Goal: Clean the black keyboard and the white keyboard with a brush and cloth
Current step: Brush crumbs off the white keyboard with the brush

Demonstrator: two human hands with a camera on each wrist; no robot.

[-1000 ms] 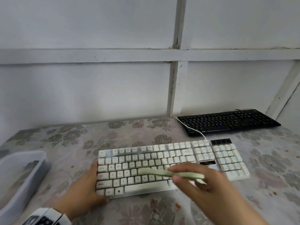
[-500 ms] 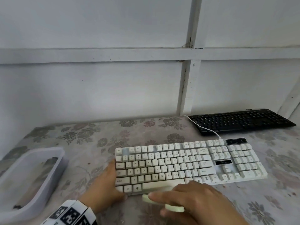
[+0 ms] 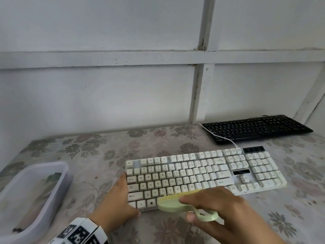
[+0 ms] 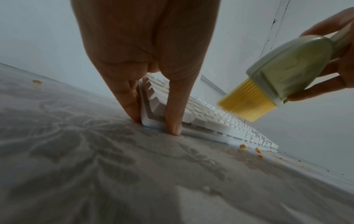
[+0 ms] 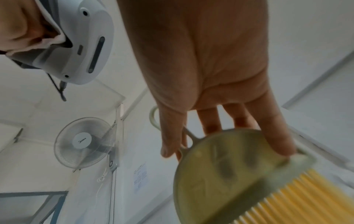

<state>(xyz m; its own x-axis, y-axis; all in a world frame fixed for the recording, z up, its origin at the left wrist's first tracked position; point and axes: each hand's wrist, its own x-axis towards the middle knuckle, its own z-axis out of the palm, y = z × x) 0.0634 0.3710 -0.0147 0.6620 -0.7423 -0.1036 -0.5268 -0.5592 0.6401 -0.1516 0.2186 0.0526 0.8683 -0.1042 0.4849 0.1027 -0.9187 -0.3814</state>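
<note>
The white keyboard point(image 3: 202, 175) lies on the flowered table in front of me. My left hand point(image 3: 119, 203) grips its near left corner, thumb on the front edge and fingers along the left side point(image 4: 153, 97). My right hand point(image 3: 221, 210) holds a pale green brush point(image 3: 174, 203) with yellow bristles point(image 4: 247, 100) over the bottom key row near the space bar. The brush point(image 5: 239, 174) is pinched between my thumb and fingers. The black keyboard point(image 3: 256, 128) sits at the back right against the wall. No cloth shows in any view.
A translucent plastic tub point(image 3: 33, 196) stands at the left table edge with something dark inside. Orange crumbs point(image 4: 243, 146) lie on the tablecloth by the white keyboard's front edge. The keyboard's white cable point(image 3: 218, 136) runs back across the black keyboard. A white wall closes the back.
My right hand swept the brush from the middle key rows down off the front edge, then brought it back onto the bottom row. My left hand stayed on the keyboard's corner.
</note>
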